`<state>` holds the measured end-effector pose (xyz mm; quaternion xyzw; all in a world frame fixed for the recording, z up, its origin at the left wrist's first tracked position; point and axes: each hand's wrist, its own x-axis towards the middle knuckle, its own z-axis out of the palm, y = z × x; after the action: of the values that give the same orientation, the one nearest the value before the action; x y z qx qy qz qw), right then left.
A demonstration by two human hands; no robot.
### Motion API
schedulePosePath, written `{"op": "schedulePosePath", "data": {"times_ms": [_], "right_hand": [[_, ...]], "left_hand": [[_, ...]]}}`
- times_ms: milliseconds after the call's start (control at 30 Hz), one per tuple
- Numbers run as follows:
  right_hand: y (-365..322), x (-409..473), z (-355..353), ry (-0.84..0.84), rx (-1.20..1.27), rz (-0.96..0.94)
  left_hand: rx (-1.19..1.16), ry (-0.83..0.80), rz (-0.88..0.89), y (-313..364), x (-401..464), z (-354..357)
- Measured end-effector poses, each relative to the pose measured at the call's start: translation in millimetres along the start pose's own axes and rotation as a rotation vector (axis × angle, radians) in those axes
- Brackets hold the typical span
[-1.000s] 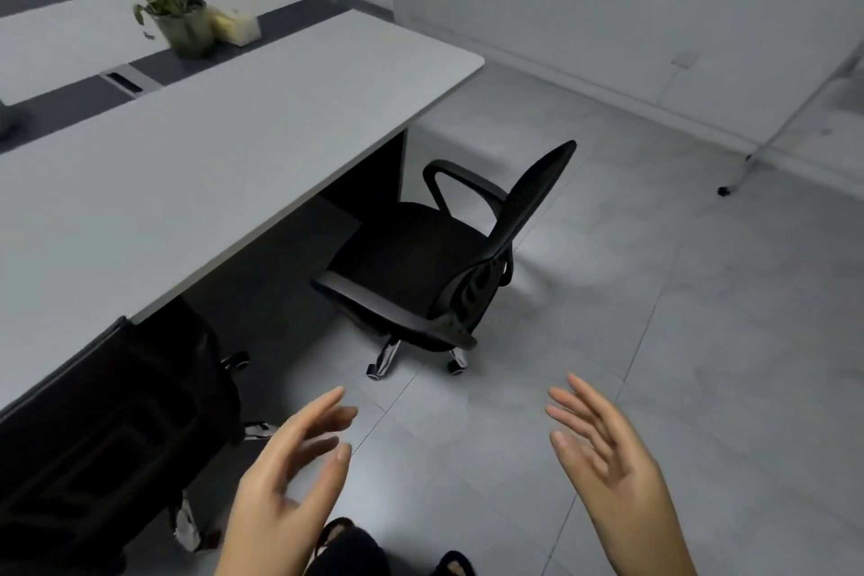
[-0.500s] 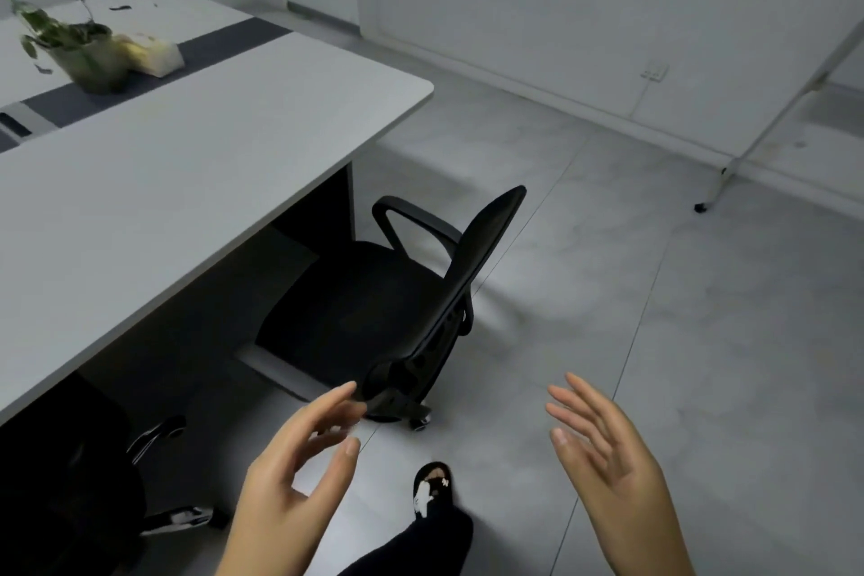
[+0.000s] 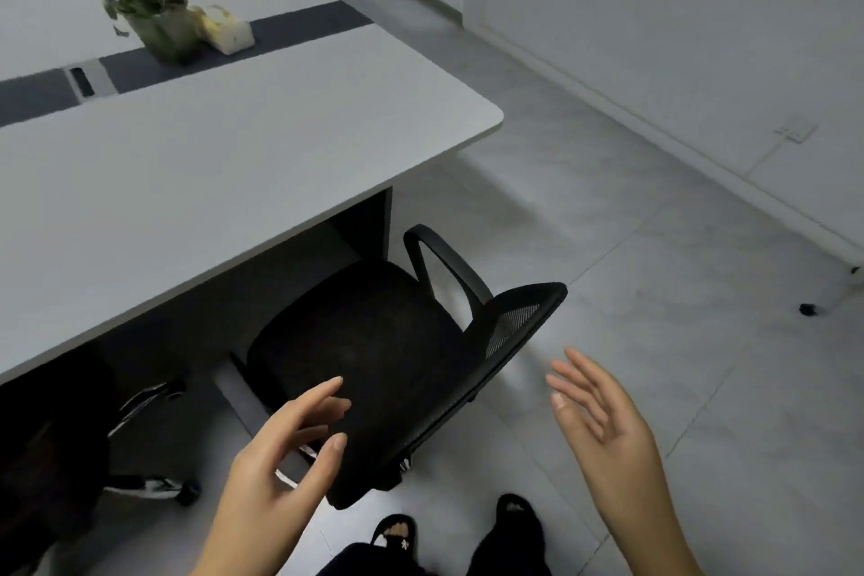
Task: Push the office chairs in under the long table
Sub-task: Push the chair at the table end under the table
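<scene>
A black office chair stands on the grey tiled floor at the near corner of the long white table. Its seat faces the table and its front edge lies just under the table's edge, while most of the seat and the whole backrest are out in the open. The mesh backrest leans toward the camera, and one curved armrest rises on the far side, beside the table's dark end panel.

The left hand is spread, palm turned inward, fingers loosely curled and apart. It hovers at the lower left part of the backrest, the fingertips overlapping it in view; whether they touch it cannot be told. The right hand is also spread, fingers straight and apart, palm facing left, held clear of the chair to the right of the backrest over bare floor. Neither hand holds anything.

A second chair sits at the left, dark and mostly under the table, with its shiny wheeled base showing. On the table's far part a potted plant stands just beside a pale box, both on a dark strip running along the table's middle. The person's feet in dark sandals stand just behind the chair.
</scene>
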<state>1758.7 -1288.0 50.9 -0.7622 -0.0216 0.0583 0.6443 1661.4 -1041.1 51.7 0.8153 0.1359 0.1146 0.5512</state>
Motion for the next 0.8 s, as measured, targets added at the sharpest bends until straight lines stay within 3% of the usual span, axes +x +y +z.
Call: {"op": "schedulePosePath", "data": {"times_ms": [167,267,367,500,633,733,800], "right_hand": [[13.9,71.1,-25.1,-0.310,-0.134,0.003],[21.9,117.0,-37.3,-0.534,-0.355,-0.041],[41.5,163.5,-37.2,-0.792,-0.795,-0.303],[67.5,216.9,-21.7,-1.129,-1.188,-0.543],[81.8,238.1,-12.6,-1.306,-1.152,-0.706],[86.4,238.2,-7.6,-1.363,-1.102,-0.724],[93.3,238.2,-1.7,-1.340,-1.091,-0.919]], "left_hand": [[0.084,0.169,-0.126,-9.4,-0.2,56.2],[0.140,0.220,-0.241,-17.5,2.5,92.4],[0.226,0.169,-0.315,-22.6,10.3,112.4],[0.644,0.020,-0.292,-42.6,18.8,129.4],[0.946,-0.082,-0.316,-63.5,28.6,140.7],[0.946,-0.086,-0.423,-67.3,30.2,137.6],[0.945,-0.070,-0.439,-65.6,29.0,132.7]]}}
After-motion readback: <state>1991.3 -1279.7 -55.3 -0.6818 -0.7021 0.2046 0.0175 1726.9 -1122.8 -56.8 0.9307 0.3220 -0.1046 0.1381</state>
